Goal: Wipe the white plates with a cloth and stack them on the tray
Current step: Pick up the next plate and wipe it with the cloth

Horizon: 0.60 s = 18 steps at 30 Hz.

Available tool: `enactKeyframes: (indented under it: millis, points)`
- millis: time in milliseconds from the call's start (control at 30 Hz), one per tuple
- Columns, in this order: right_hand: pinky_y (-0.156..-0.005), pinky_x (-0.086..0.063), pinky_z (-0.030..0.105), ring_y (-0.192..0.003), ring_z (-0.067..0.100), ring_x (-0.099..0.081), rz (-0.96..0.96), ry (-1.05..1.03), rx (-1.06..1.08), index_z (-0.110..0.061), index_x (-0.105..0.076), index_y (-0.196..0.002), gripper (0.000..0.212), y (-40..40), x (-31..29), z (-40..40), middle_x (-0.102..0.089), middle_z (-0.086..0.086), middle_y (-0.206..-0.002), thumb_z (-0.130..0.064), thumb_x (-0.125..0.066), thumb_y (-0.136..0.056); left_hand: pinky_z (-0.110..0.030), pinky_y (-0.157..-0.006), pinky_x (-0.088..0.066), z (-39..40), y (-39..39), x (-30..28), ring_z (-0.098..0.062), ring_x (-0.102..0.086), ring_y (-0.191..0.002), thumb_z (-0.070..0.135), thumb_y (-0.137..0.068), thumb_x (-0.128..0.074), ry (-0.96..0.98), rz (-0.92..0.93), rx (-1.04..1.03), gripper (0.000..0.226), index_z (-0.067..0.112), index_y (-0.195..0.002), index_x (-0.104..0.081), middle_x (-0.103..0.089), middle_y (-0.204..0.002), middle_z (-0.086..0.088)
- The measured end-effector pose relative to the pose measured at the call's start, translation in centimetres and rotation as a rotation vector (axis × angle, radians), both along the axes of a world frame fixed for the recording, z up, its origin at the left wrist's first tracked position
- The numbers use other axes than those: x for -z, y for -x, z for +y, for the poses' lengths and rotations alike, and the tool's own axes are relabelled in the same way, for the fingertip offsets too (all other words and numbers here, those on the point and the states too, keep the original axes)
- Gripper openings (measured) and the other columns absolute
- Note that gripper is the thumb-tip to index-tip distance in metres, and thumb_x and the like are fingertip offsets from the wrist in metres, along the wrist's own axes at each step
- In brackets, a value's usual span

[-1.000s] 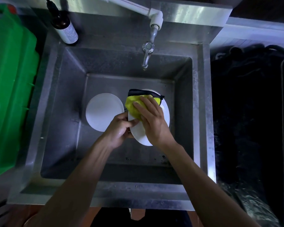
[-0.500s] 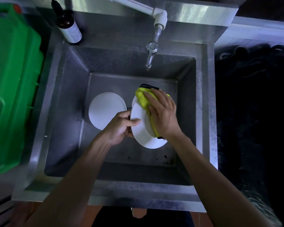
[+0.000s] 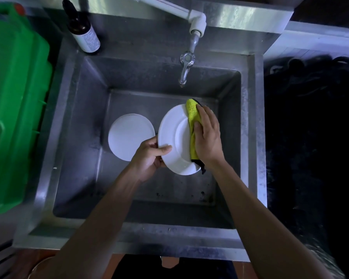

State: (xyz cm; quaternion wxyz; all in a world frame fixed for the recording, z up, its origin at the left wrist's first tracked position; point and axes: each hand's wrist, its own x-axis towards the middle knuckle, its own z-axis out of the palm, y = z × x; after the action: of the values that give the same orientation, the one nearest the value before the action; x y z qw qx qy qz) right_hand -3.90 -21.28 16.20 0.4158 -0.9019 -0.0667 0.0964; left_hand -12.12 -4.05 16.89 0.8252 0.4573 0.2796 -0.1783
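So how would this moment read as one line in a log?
wiping | left hand grips plate | right hand presses yellow cloth on it | over sink

plate (image 3: 173, 137): white | cloth (image 3: 192, 125): yellow, black edge | bin (image 3: 14, 101): green | sink (image 3: 73, 117): grey steel | bottle (image 3: 83, 31): brown, white label

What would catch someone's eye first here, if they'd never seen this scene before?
Probably the yellow cloth, which the right hand presses on a white plate that the left hand grips by its rim over the steel sink. More white plates lie in the basin beside it, and a big green container fills the left edge.
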Motion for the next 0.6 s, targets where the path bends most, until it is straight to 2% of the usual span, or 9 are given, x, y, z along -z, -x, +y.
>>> enactKeyframes:
  millis: [167,333,467,600]
  points:
    - [-0.121,-0.022,0.052,-0.150,0.022,-0.021,0.054,0.021,0.036,-0.024,-0.033,-0.155,0.048,1.5,0.3,0.2,-0.028,0.002,-0.162,-0.022,-0.037,-0.107,-0.041,-0.073,-0.059,-0.6,0.7,0.7,-0.035,-0.070,-0.103,0.010,-0.077,-0.071,0.037,0.040,-0.060,0.047,0.008,-0.123,-0.067,-0.071,-0.117,-0.018]
    - [-0.124,-0.016,0.047,-0.151,0.025,-0.022,0.031,0.067,-0.025,-0.018,-0.037,-0.153,0.048,3.1,0.2,0.9,-0.031,0.005,-0.162,-0.014,-0.041,-0.105,-0.042,-0.077,-0.061,-1.4,0.7,0.9,-0.033,-0.070,-0.100,0.012,-0.078,-0.070,0.050,0.062,-0.125,0.043,0.008,-0.120,-0.068,-0.072,-0.115,-0.017]
    - [-0.122,-0.020,0.047,-0.149,0.025,-0.028,0.014,0.039,-0.014,-0.015,-0.043,-0.151,0.050,4.2,0.2,1.5,-0.037,0.005,-0.159,-0.008,-0.046,-0.101,-0.040,-0.074,-0.059,-1.5,0.4,0.6,-0.033,-0.069,-0.099,0.008,-0.089,-0.067,0.015,0.054,-0.111,0.036,0.003,-0.125,-0.065,-0.070,-0.117,-0.021]
    - [-0.119,-0.027,0.047,-0.146,0.023,-0.034,0.016,-0.050,-0.024,-0.016,-0.049,-0.147,0.046,5.7,-0.2,2.2,-0.042,0.003,-0.155,-0.009,-0.046,-0.102,-0.036,-0.069,-0.058,-1.7,0.0,0.4,-0.026,-0.070,-0.094,0.010,-0.096,-0.059,0.037,0.066,-0.161,0.025,0.012,-0.118,-0.069,-0.073,-0.111,-0.012]
